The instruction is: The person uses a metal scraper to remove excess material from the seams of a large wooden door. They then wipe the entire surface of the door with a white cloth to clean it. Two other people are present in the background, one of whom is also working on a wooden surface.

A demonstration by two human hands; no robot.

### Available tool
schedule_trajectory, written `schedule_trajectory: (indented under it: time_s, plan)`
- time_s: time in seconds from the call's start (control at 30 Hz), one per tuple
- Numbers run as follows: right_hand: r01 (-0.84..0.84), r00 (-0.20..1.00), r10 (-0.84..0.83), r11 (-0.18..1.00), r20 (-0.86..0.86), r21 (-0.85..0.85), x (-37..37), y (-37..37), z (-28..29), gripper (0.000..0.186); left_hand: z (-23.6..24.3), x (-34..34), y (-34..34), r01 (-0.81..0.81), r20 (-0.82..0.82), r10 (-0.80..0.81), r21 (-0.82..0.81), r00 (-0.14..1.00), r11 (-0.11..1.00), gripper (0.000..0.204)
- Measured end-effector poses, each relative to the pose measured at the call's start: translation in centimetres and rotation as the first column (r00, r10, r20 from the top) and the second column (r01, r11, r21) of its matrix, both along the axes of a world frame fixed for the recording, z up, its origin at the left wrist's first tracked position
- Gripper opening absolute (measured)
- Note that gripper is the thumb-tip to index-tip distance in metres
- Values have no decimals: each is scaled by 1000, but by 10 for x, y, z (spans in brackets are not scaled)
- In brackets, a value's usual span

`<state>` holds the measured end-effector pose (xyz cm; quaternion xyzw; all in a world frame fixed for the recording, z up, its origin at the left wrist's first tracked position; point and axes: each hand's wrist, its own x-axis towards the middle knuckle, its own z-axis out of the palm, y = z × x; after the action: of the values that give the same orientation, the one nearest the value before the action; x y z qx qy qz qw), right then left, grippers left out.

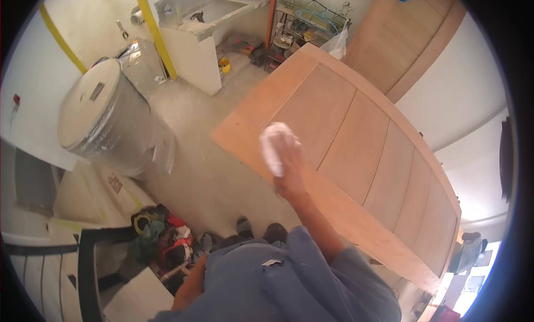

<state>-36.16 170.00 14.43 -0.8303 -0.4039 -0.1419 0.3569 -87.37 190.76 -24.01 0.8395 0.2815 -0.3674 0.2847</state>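
Note:
My right hand [291, 158] presses a folded white cloth [272, 146] to the near left edge of a wooden door panel [356, 127]. Its fingers lie over the cloth, a little smeared by motion. Several grooved boards inside a paler, smooth frame make up the panel, which lies raised off the floor and stretches from the middle to the lower right. Only part of my left forearm [190, 286] shows, beside my blue shirt [250, 283]; the left hand itself is hidden.
A large plastic-wrapped drum [119, 119] stands at the left. Rags and bags [167, 236] lie heaped near a dark metal frame [89, 266]. Behind the panel are a second wooden door [397, 41], leaning on the wall, and a cluttered metal rack [303, 30]. A yellow bucket [224, 65] sits by a low wall.

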Motion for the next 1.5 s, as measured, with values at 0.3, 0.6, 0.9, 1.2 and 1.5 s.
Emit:
schedule_trajectory:
  time_s: [0.3,0.6,0.9,1.2,1.5]
  plan:
    - [39,989,-98,901,-114,-431,56,153,-61,85,18,71,94,149,94,-152,40,984,988,38]
    - [642,766,-578,661,281,-388,318,166,-126,68,38,193,274,-91,111,103,-111,989,990,54]
    - [792,508,-856,418,100,-446,484,141,-129,71,117,430,504,57,31,-62,133,998,990,58]
    - [754,462,-887,390,5,-528,112,282,-55,65,96,632,542,297,168,-276,-116,946,948,56]
    - [891,4,-1000,5,-3,-453,148,309,-60,66,5,736,578,711,186,-689,-101,701,696,59]
